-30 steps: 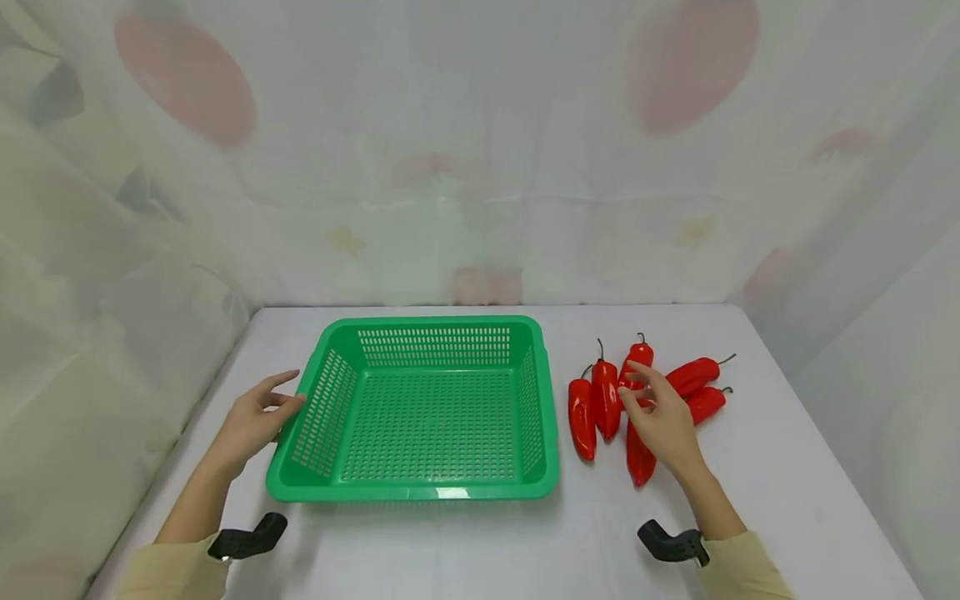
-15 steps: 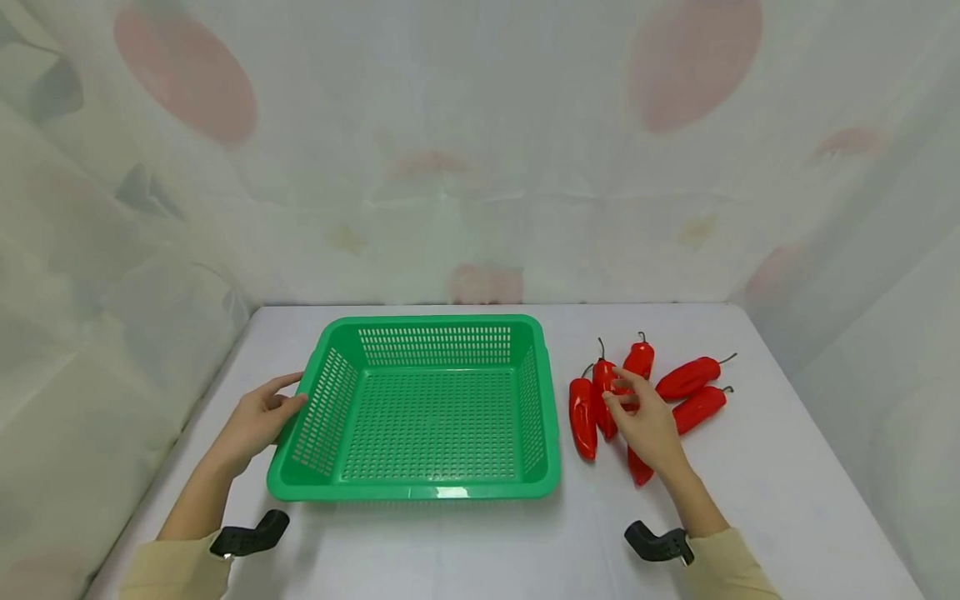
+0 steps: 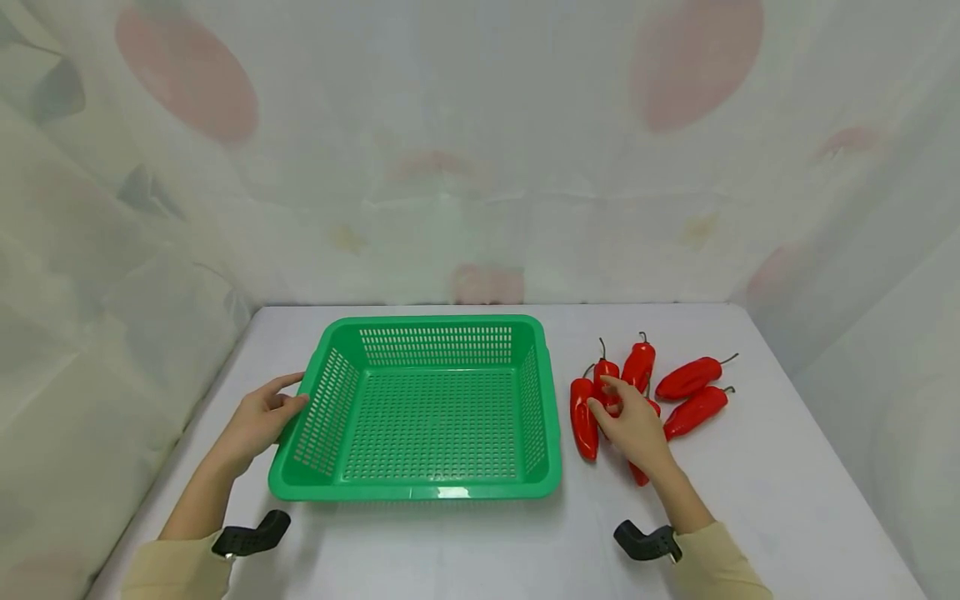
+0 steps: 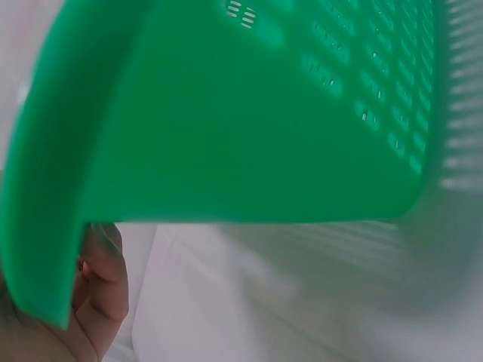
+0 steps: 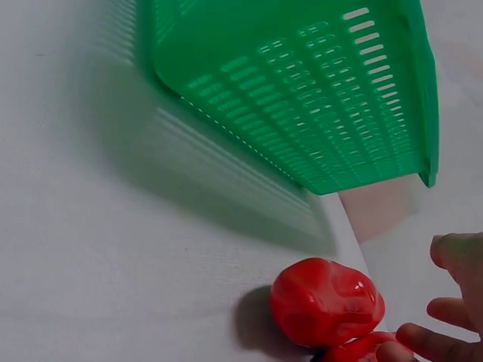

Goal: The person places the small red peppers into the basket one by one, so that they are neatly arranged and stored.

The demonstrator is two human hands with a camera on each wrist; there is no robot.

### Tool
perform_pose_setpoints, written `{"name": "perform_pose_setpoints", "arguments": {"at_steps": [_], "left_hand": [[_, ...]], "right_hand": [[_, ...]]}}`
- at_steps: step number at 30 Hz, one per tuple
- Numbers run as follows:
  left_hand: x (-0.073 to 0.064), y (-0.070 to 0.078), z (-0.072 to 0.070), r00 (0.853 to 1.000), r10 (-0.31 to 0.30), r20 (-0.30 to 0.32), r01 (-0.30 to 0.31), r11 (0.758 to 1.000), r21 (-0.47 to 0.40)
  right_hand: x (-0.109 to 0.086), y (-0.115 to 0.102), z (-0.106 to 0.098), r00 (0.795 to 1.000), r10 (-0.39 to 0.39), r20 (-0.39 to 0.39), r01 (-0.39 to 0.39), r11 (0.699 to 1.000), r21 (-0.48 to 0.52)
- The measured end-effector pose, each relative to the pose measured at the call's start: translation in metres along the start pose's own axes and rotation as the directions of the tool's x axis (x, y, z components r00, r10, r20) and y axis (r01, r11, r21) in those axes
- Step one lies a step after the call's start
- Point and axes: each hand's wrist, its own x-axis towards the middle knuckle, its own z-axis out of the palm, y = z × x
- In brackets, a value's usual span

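Note:
My left hand (image 3: pixel 258 421) grips the left rim of a green plastic basket (image 3: pixel 415 492), whose slotted walls hold nothing inside. In the left wrist view, curled fingers (image 4: pixel 106 279) show behind the basket's rim (image 4: pixel 45 196). My right hand (image 3: pixel 633 425) hovers over a group of red chili peppers, fingers loosely bent and apart. Nearest to it are the leftmost red chili pepper (image 3: pixel 583 421) and the one beside it (image 3: pixel 606 367), partly hidden by the fingers. From the right wrist, a red pepper (image 5: pixel 324 302) appears end-on beside the fingertips, with a gap between.
More red chili peppers lie to the right, including one at the back (image 3: pixel 639 364) and two slanted ones (image 3: pixel 688 378) beyond the right hand. A white cloth (image 3: pixel 765 500) covers the table. Patterned curtains (image 3: pixel 480 167) hang behind and at the sides.
My right hand has moved left and slightly lower across the peppers, toward the leftmost ones, uncovering the slanted peppers on the right. The left hand and basket have stayed in place.

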Motion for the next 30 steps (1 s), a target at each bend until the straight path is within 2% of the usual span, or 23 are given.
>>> {"name": "perform_pose_setpoints", "arguments": {"at_steps": [10,14,30], "left_hand": [[0.001,0.0,0.0,1.0,0.002,0.002,-0.002,1.0,0.001],[0.0,-0.001,0.0,1.0,0.0,0.003,0.0,1.0,-0.005],[0.002,-0.004,0.001,1.0,0.002,-0.001,-0.002,1.0,-0.011]], "right_hand": [[0.0,-0.003,0.008,0.999,0.006,0.035,-0.003,0.996,-0.091],[0.0,-0.004,0.011,0.999,0.015,0.049,-0.011,0.996,-0.088],[-0.001,-0.018,0.019,0.999,-0.014,0.031,0.018,0.988,-0.152]]}}
